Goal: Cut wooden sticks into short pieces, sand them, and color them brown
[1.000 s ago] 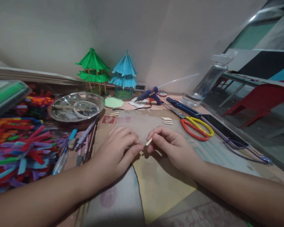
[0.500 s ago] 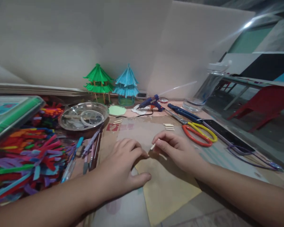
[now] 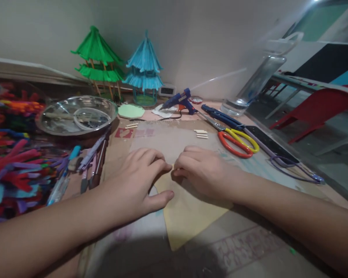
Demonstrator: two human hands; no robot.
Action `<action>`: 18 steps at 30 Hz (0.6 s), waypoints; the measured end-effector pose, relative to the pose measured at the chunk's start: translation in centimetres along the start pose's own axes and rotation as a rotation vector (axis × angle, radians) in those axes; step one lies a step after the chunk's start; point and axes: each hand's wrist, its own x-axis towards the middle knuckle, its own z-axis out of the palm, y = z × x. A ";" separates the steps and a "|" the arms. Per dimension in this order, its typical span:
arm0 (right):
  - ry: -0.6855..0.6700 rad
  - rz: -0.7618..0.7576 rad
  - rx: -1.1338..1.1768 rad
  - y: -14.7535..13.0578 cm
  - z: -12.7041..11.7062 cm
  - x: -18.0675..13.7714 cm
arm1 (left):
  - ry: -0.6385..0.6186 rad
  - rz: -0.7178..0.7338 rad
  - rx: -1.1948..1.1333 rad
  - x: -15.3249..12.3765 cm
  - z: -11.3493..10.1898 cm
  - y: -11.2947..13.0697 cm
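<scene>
A yellow sheet lies on the work surface between my two hands. My left hand rests on its left edge, thumb and fingers apart, with nothing held. Close to those fingertips, my right hand is bent down over the sheet with its fingers curled together. Whatever the right fingers pinch is hidden behind them. Beyond the right hand sits a small group of short pale sticks. Two or so similar sticks lie farther left.
Orange-and-yellow-handled scissors, a blue cutter and a blue glue gun lie beyond. Green and blue pagoda models stand behind a metal dish. Colourful fuzzy strips and pens fill the left; a bottle stands right.
The view has tilted down. My right hand has turned and lowered toward the left fingertips; the short pale stick seen in its fingers earlier is out of sight. My left hand keeps its pose.
</scene>
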 end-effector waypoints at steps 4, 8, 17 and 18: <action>-0.058 0.102 0.172 -0.5 -0.1 0.1 | 0.017 0.014 -0.005 0.1 0.0 0.0; -0.094 0.096 0.228 -1.1 0.2 0.6 | 0.028 0.018 -0.018 0.1 0.2 0.0; -0.042 -0.010 0.121 -0.3 0.2 -0.1 | -0.033 0.024 0.010 -0.1 -0.3 0.4; -0.045 -0.021 0.106 -0.4 0.1 -0.2 | -0.039 0.022 0.015 -0.1 -0.3 0.4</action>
